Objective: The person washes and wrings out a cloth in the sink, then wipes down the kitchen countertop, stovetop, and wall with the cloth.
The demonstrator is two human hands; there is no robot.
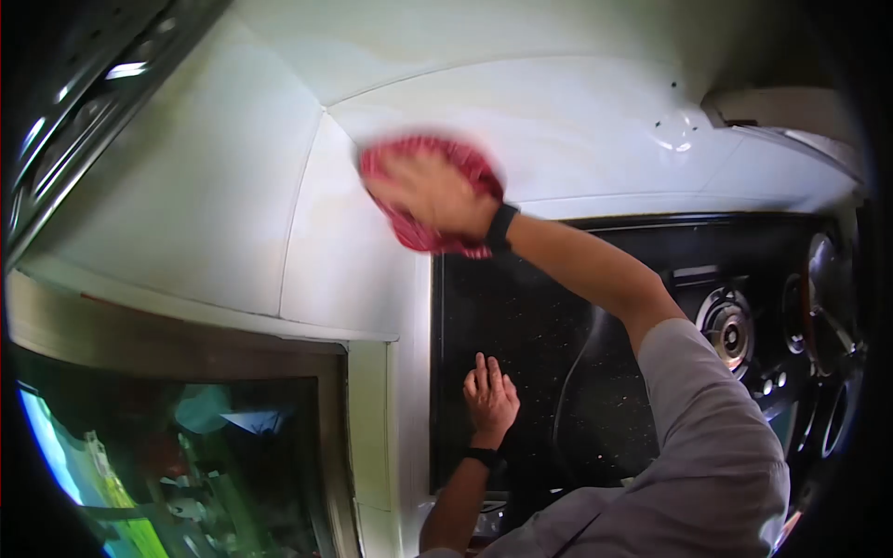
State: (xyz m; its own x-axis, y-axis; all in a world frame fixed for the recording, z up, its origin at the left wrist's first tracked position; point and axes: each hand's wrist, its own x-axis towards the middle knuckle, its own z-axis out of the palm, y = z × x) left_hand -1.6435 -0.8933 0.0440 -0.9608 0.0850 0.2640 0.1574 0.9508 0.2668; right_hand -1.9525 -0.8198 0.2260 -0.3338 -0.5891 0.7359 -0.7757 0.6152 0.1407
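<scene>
Cloth slants upper-left to lower-right under the flat right hand; left hand outstretched, holding nothing.

Pale, seamed walls adjoin a black speckled countertop, with a dark window at lower left

We find this to be a kitchen. Our evidence: a round burner to the right, a dark, speckled counter beside it, and pale, jointed wall tiles rising along the counter's edge. We cannot determine whether it serves a home or a business.
</scene>
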